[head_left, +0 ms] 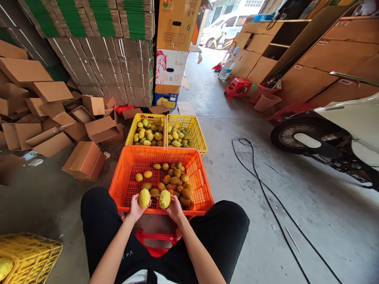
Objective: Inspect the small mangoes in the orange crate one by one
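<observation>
My left hand (136, 208) is closed around a yellow fruit (144, 197) over the near edge of an orange crate (124, 177). My right hand (174, 209) holds a second yellow-green fruit (164, 198) right beside the first. The crate holds several more yellow and brownish fruits, piled toward its right side. Beyond it stand two yellow crates, the left one (132, 132) and the right one (199, 136), both filled with greener fruit. I sit on a red stool (156, 240) with my knees on either side of the orange crate.
Loose cardboard boxes (85, 159) lie scattered at the left, with stacks of flat cartons behind. A black cable (266, 197) runs over the concrete floor at the right. A white scooter (334, 134) is parked at the right. Another yellow crate (26, 256) sits at the bottom left.
</observation>
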`<state>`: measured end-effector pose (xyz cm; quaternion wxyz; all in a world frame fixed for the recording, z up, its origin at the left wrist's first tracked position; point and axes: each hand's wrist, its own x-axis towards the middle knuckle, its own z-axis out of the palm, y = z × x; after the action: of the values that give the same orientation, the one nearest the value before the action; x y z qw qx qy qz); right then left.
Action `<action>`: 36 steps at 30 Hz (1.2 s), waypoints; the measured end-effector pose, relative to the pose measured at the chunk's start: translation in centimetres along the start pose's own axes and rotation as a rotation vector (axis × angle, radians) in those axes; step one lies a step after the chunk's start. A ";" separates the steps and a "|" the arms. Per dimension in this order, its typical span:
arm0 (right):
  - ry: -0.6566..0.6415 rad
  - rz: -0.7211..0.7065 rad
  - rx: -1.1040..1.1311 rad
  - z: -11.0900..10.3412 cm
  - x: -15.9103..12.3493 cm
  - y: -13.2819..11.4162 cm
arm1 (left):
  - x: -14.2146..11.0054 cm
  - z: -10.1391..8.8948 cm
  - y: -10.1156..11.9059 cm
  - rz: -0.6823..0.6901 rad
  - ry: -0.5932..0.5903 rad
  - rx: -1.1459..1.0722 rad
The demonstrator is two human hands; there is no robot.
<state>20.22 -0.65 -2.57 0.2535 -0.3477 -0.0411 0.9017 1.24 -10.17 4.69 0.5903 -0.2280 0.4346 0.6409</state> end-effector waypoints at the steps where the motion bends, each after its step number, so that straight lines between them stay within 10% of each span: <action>1: 0.014 -0.010 -0.005 0.1 -0.1 0.0 | 0.1 0.0 0.0 0.002 0.006 -0.016; 36: 0.062 -0.020 -0.001 -0.1 -1.1 -0.9 | 0.7 -0.7 0.0 0.010 -0.051 -0.017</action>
<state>21.35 -0.41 -1.72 0.2633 -0.3754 -0.0372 0.8879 0.93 -10.40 3.78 0.5961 -0.2146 0.4151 0.6530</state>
